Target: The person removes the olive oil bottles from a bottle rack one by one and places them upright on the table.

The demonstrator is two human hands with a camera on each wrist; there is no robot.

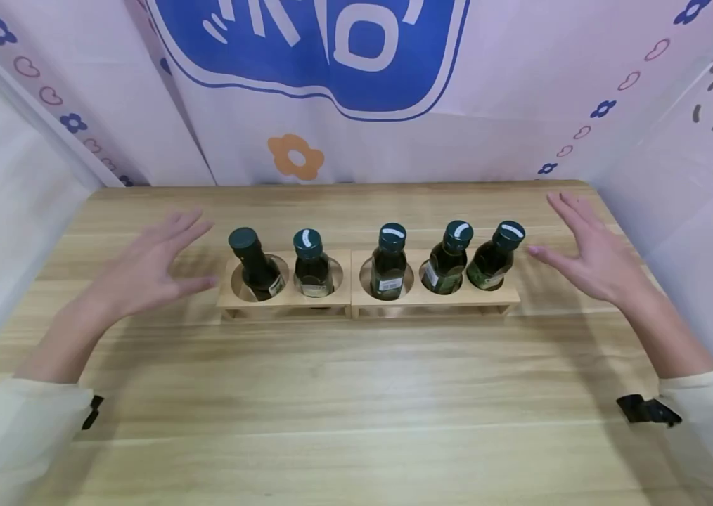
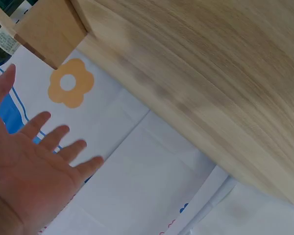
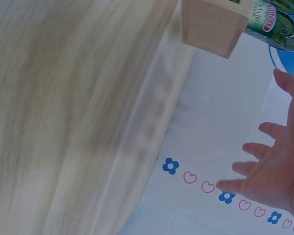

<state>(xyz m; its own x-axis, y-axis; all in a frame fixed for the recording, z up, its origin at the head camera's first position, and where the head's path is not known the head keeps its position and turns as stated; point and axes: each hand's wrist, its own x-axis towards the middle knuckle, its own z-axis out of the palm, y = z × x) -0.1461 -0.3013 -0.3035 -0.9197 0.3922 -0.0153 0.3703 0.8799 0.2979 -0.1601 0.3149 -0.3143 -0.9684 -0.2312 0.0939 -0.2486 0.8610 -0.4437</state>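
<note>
Two light wooden bottle racks, a left one (image 1: pixel 285 304) and a right one (image 1: pixel 420 302), stand end to end on the table. Two small dark bottles with green caps, the leftmost (image 1: pixel 259 274) leaning to the left, sit in the left rack's round holes. Three more, among them the rightmost bottle (image 1: pixel 489 263), fill the right rack. My left hand (image 1: pixel 148 270) hovers beside the left rack, fingers spread, holding nothing. On the other side my right hand (image 1: pixel 597 253) is held apart from the rightmost bottle, its fingers also spread. Bottle labels are too small to read in the head view.
The wood-grain table (image 1: pixel 356 393) stretches in front of the racks. Behind it hangs a pale printed cloth (image 1: pixel 496 147) with a blue sign and an orange flower (image 1: pixel 313 163). White cloth walls (image 1: pixel 8 169) close in both sides.
</note>
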